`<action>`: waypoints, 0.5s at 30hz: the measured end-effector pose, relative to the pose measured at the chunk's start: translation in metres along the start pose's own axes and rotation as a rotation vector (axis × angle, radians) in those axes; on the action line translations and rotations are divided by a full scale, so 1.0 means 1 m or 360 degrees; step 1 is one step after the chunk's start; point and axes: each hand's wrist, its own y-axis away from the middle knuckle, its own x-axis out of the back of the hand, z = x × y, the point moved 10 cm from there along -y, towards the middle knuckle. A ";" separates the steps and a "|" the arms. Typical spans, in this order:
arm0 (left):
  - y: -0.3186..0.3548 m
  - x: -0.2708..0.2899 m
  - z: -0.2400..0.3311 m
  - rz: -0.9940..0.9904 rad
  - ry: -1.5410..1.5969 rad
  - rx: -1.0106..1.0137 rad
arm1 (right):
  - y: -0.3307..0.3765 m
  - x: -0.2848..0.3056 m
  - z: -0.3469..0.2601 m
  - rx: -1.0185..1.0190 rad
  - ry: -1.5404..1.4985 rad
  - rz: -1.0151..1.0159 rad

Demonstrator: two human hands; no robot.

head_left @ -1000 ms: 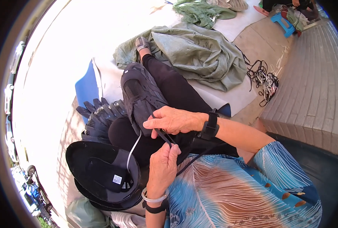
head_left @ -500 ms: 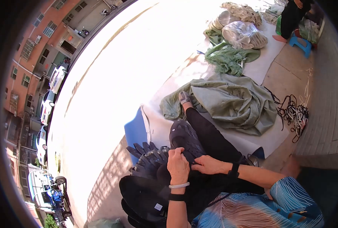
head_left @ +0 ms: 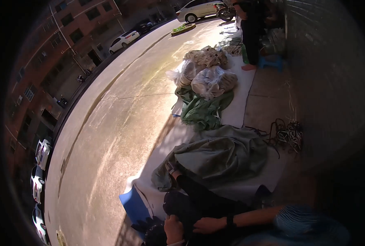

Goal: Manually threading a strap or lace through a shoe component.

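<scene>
A black, rounded piece (head_left: 176,202), shaped like a clog, lies over my lap in dim light. My left hand (head_left: 173,229) is closed at its near left edge, fingers curled in. My right hand (head_left: 210,225), wearing a dark wristband, pinches at the piece's right side; the fingertips are partly lost in shadow. Left of my left hand sits a cluster of dark, pointed pieces (head_left: 151,229), cut off by the lower edge. My outstretched leg (head_left: 196,192) in black trousers ends in a sandalled foot (head_left: 172,167).
Beyond my foot, a grey-green cloth (head_left: 223,156) lies heaped on a pale sheet (head_left: 166,143). Farther off are a green sack (head_left: 203,110) and stuffed clear bags (head_left: 215,81). Tangled cords (head_left: 289,135) lie right. Another person (head_left: 250,37) is beside a blue stool (head_left: 271,62).
The view has tilted upward and darkened, so my hands and the black piece appear lower in the picture. Both hands stay at the piece in much the same pose.
</scene>
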 end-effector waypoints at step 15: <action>0.003 0.013 0.029 0.0047 0.0224 -0.0198 | 0.008 0.026 -0.017 0.0070 -0.0126 0.0226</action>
